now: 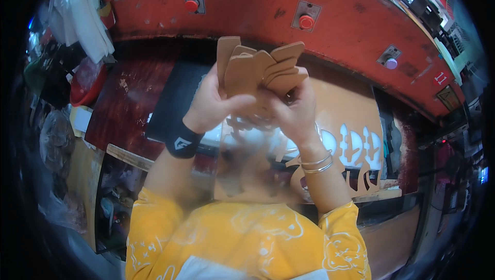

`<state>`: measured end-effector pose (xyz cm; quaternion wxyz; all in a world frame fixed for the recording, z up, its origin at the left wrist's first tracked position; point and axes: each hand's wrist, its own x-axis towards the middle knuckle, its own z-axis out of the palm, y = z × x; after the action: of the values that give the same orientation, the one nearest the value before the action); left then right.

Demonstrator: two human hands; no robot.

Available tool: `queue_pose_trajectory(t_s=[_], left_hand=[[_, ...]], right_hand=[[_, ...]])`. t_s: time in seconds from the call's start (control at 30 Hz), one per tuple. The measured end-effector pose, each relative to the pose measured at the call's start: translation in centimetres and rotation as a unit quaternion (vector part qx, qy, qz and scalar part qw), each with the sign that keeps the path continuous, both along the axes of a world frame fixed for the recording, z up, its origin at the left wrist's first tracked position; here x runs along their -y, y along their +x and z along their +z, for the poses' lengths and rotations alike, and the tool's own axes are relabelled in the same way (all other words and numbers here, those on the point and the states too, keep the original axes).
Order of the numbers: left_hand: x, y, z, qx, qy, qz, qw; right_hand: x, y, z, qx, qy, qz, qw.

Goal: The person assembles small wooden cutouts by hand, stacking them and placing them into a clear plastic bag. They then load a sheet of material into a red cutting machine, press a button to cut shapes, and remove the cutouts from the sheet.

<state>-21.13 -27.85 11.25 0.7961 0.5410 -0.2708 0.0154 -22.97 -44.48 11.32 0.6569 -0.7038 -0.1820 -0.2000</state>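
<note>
Up in front of me, my left hand [215,100] and my right hand [296,109] are closed around several flat tan cut-out pieces [245,74] that look like leather or a similar sheet. The pieces overlap and fan out at their upper ends, with both thumbs pressed on their near side. Below and to the right lies a tan sheet [348,97] with curved shapes cut out of it. White shows through its holes. My forearms hide part of the sheet, and the middle of the picture is smeared.
A red machine beam [242,9] with round push buttons [306,21] runs across the far side. Under the sheet is a dark red table [121,97] with a black pad [175,92]. A red basin [82,87] and white hanging material [85,17] are at the left.
</note>
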Motion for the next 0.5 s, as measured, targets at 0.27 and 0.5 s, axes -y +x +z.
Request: queue_pose_trajectory(t_s=[0.27, 0.5], left_hand=[[-0.9, 0.3, -0.9, -0.094, 0.096, -0.109, 0.985], [-5.2, 2.4, 0.9, -0.034, 0.163, -0.014, 0.986]], right_hand=[[1.0, -0.2, 0.9, 0.132, -0.202, -0.094, 0.966], [2.5, 0.8, -0.9, 0.079, -0.167, -0.024, 0.983]])
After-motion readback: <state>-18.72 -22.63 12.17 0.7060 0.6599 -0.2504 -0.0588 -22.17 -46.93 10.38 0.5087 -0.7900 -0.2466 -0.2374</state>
